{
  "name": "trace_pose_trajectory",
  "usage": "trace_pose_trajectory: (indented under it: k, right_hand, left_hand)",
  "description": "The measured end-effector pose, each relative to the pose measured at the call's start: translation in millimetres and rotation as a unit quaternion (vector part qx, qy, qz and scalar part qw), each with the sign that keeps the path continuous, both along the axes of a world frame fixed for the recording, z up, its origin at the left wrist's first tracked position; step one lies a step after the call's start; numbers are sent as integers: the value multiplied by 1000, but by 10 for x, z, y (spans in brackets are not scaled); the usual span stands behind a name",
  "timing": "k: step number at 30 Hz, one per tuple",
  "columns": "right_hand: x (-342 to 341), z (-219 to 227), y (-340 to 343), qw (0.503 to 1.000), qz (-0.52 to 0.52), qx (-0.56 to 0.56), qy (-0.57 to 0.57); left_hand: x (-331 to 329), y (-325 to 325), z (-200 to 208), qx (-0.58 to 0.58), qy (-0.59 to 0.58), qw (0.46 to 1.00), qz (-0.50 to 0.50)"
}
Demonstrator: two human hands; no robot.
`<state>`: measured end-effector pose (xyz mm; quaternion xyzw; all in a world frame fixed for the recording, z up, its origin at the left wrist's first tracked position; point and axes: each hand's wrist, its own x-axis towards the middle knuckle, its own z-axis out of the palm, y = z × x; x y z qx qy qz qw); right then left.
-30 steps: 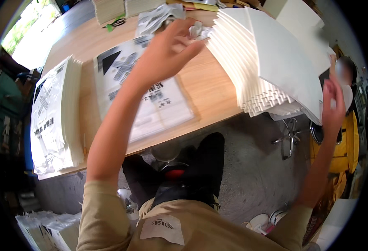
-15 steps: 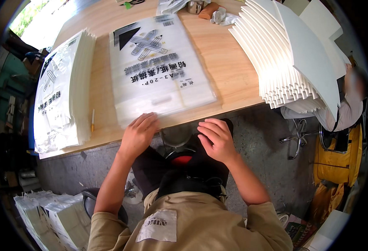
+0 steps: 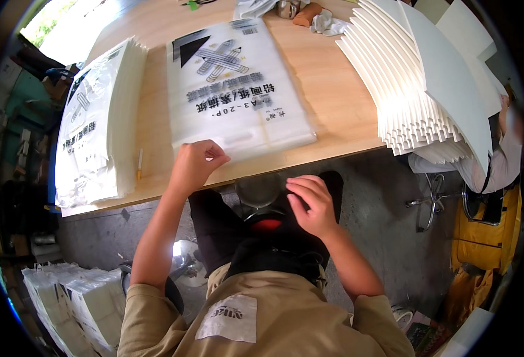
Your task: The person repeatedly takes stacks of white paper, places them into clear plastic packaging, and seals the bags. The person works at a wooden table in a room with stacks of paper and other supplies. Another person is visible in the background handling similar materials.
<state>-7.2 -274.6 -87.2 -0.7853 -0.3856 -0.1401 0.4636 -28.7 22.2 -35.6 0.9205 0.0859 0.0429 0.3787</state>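
A flat stack of clear plastic bags (image 3: 241, 122), printed with crossed pencils and dark lettering, lies on the table in front of me. Over its near edge, my left hand (image 3: 197, 163) is closed in a pinch, thumb tip against forefinger; whether a bag's lip is between them is too fine to see. My right hand (image 3: 314, 203) hovers just off the table's front edge, loosely curved and empty, with the thumb apart from the fingers.
At the left stands a thick pile of filled bags (image 3: 83, 137), a cigarette (image 3: 140, 165) beside it. Fanned white paper sheets (image 3: 387, 89) rise at the right, near a seated person (image 3: 500, 149). A metal cup (image 3: 287, 8) and cloth (image 3: 328, 24) sit far back. Wrapped stacks (image 3: 89, 303) are on the floor.
My left hand has gone from fingers laid on the bags' near edge to a raised pinch. The right hand has barely moved. The whole view has shifted slightly.
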Motion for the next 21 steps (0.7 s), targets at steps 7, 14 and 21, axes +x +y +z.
trace_pose_trajectory:
  k: [7, 14, 21]
  right_hand:
    - [239, 171, 843, 995, 43, 1, -94]
    - [561, 216, 1085, 967, -35, -93, -233]
    - [679, 143, 1044, 960, -12, -67, -272]
  left_hand:
    - [164, 101, -26, -79, 28, 996, -8]
    - [219, 64, 64, -36, 48, 998, -8]
    - [276, 301, -84, -169, 120, 976, -64]
